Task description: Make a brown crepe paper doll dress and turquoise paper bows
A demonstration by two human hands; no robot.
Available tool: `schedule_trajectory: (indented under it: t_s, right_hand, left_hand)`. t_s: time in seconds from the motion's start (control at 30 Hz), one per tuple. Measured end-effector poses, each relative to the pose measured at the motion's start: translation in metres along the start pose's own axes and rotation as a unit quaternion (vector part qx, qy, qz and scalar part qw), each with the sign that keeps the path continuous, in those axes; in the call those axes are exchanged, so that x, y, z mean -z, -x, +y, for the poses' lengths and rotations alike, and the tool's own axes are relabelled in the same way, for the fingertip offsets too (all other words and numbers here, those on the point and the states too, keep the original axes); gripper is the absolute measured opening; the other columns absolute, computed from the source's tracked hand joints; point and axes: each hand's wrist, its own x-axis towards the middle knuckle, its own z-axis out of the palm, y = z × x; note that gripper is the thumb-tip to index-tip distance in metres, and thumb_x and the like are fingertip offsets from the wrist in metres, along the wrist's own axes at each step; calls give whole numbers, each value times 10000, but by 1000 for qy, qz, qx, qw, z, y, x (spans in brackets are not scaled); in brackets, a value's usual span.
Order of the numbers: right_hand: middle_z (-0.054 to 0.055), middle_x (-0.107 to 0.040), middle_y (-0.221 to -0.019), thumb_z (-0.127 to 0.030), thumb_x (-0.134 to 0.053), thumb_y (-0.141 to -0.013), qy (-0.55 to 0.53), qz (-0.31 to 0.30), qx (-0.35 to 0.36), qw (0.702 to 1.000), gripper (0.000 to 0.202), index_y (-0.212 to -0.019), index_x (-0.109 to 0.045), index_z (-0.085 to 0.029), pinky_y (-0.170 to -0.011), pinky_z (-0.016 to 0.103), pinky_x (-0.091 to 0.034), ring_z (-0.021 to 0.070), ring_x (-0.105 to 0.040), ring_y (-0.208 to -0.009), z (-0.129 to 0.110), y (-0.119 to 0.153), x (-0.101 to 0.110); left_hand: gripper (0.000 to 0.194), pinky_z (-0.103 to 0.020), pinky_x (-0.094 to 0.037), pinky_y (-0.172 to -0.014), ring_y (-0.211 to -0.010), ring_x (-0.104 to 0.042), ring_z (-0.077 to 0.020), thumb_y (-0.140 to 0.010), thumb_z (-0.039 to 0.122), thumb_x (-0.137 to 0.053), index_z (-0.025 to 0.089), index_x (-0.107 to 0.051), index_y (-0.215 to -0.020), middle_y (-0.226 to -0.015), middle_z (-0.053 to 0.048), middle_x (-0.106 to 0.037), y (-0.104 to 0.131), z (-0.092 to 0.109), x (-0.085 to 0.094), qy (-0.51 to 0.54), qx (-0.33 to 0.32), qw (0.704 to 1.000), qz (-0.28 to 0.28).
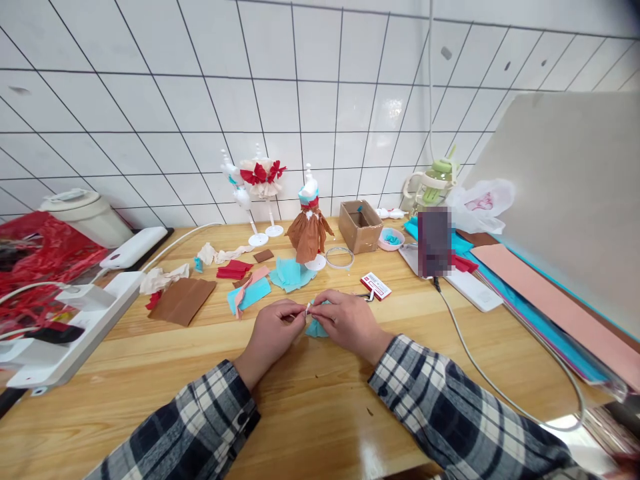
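Observation:
My left hand and my right hand meet low over the middle of the table. Both are closed, fingertips pinched around a tiny white piece between them. A blue crepe paper piece hangs or lies just under my right fingers, partly covered by them; whether it is gripped I cannot tell. Beyond my hands lies a larger light blue paper piece. Behind it stands a small white dress form in a brown paper skirt with a red and blue top. A red and white packet is right of my right hand.
Two more dress forms stand behind. A cardboard box, pink bowl and metal ring are at the back. Brown paper and a power strip lie left. A cable loops at right beside stacked coloured paper.

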Motion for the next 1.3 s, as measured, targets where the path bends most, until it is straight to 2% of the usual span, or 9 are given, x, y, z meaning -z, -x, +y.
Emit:
schedule_trajectory:
  t_s: [0.37, 0.6, 0.87, 1.13, 1.3]
  right_hand:
    - [32, -669, -978, -303, -509, -906, -10, 0, -26, 1000, 203, -980, -690, -247, -740, 242, -451, 140, -622, -856, 9, -3, -2]
    - [28, -671, -956, -284, -523, -898, -40, 2, -31, 999, 191, -1002, -680, -253, -753, 245, -460, 144, -624, -876, 10, -4, -4]
    - [35, -666, -990, -315, -581, -858, -35, -11, -26, 999, 205, -1031, -662, -242, -762, 248, -464, 152, -626, -889, 9, -4, -2]
    - [32, -670, -969, -349, -533, -888, -15, -5, -13, 1000, 212, -1022, -670, -257, -738, 249, -454, 147, -630, -855, 8, -1, -5]
    - [25, -674, -962, -357, -521, -896, 12, -11, -14, 1000, 213, -1014, -670, -261, -699, 245, -436, 147, -630, -842, 5, -4, -4]
  left_hand:
    - [168, -258, -530, -616, -679, -675, -175, -767, 273, -603, 198, -752, -746, -744, -35, -746, -4, -5, -8, 23, 11, 1000, -5]
    - [189, -279, -533, -670, -719, -675, -176, -825, 297, -584, 219, -755, -840, -800, -38, -750, 1, -10, -3, 14, -18, 1000, -16]
    - [174, -273, -534, -667, -727, -671, -173, -823, 280, -589, 216, -748, -852, -808, -45, -741, 1, -10, -2, 31, -32, 999, -25]
    - [193, -280, -524, -666, -725, -666, -176, -833, 306, -575, 218, -745, -812, -807, -43, -742, 2, -13, -4, 13, -10, 1000, -21]
    - [170, -250, -529, -629, -697, -667, -164, -806, 260, -580, 200, -738, -801, -795, -39, -738, -1, -13, -4, 19, 3, 1000, -16]
